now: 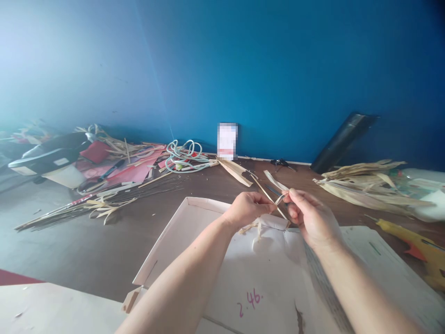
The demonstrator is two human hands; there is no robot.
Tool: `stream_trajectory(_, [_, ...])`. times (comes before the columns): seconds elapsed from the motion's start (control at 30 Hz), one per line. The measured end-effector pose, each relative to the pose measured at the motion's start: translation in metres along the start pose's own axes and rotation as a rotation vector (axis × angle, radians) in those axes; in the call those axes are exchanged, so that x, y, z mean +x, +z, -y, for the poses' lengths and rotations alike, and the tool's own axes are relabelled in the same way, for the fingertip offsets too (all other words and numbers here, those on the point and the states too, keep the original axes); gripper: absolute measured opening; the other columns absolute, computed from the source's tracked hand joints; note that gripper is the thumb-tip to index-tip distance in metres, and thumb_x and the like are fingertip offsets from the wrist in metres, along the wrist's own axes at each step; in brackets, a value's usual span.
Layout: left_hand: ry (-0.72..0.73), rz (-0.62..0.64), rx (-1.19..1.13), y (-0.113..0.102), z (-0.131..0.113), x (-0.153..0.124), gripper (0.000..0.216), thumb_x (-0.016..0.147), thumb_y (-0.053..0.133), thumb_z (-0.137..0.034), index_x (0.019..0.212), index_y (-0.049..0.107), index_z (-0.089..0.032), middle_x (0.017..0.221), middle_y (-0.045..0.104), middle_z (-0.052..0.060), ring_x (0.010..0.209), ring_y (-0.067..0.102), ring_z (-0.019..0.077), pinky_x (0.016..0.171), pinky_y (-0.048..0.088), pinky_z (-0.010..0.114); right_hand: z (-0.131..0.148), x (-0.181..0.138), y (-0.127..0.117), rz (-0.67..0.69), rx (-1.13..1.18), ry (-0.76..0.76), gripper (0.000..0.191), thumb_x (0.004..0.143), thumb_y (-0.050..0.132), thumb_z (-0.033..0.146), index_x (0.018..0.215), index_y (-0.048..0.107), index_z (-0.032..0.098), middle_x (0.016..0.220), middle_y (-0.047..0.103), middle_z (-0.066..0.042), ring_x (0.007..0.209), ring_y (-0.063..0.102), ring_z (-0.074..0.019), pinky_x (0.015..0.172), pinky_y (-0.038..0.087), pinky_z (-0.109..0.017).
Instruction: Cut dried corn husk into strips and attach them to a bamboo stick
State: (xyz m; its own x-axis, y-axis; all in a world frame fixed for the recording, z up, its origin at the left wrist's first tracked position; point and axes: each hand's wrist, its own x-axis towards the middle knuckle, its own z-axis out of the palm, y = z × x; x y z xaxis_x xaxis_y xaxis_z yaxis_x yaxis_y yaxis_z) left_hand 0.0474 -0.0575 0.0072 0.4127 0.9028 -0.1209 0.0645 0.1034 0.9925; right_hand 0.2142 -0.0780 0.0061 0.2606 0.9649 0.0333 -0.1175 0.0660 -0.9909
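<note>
Both hands meet above the far edge of a flattened white cardboard box [194, 232]. My left hand [247, 208] is closed in a pinch on a thin wooden stick [261, 188] with a strip of dried husk [279, 200] looped around it. My right hand [311, 215] is also closed, its fingertips pinching the same husk strip close to the left hand. Frayed husk ends [253, 227] dangle below the left hand onto the cardboard.
A pile of dried husks [365, 185] lies at the right, with a yellow glue gun [417, 243] nearer. A coiled pale cable [184, 157], thin sticks [104, 202], red paper [132, 171] and a black tube [342, 141] sit along the blue wall.
</note>
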Motion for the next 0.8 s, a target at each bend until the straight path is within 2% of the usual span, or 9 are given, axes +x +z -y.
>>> stream_trajectory(0.17, [-0.014,0.003,0.003,0.001,0.001,0.000,0.025,0.064,0.069,-0.038,0.075,0.068,-0.015,0.061,0.053,-0.003,0.053,0.039,0.0043,0.055,0.034,0.020,0.002,-0.001,0.003,0.019,0.035,0.023,0.019,0.068,0.073,0.035,0.073,0.068,0.018,0.072,0.057,0.001,0.045,0.039,-0.0041,0.036,0.027,-0.018])
stream_trajectory(0.37, [-0.046,0.054,-0.060,0.002,0.001,0.001,0.027,0.064,0.069,-0.038,0.077,0.066,-0.013,0.062,0.052,-0.002,0.053,0.037,0.0043,0.050,0.030,0.019,0.000,-0.001,0.005,0.001,0.117,0.062,0.017,0.067,0.074,0.033,0.074,0.069,0.018,0.071,0.056,0.001,0.045,0.038,-0.0031,0.035,0.026,-0.016])
stream_trajectory(0.53, [-0.053,0.063,-0.017,0.003,0.006,0.003,0.031,0.065,0.067,-0.042,0.078,0.065,-0.013,0.061,0.049,-0.002,0.052,0.036,0.0052,0.047,0.028,0.019,-0.002,-0.001,0.006,-0.012,0.182,0.073,0.015,0.068,0.074,0.032,0.074,0.069,0.018,0.071,0.057,0.001,0.044,0.037,-0.0019,0.034,0.025,-0.014])
stream_trajectory(0.8, [0.032,0.003,-0.002,0.007,0.009,0.004,0.028,0.068,0.066,-0.040,0.079,0.063,-0.015,0.067,0.052,-0.001,0.058,0.042,0.0065,0.053,0.033,0.019,-0.004,0.000,0.007,0.000,0.341,0.133,0.015,0.064,0.077,0.028,0.070,0.068,0.018,0.072,0.057,0.002,0.045,0.035,-0.0013,0.033,0.026,-0.013])
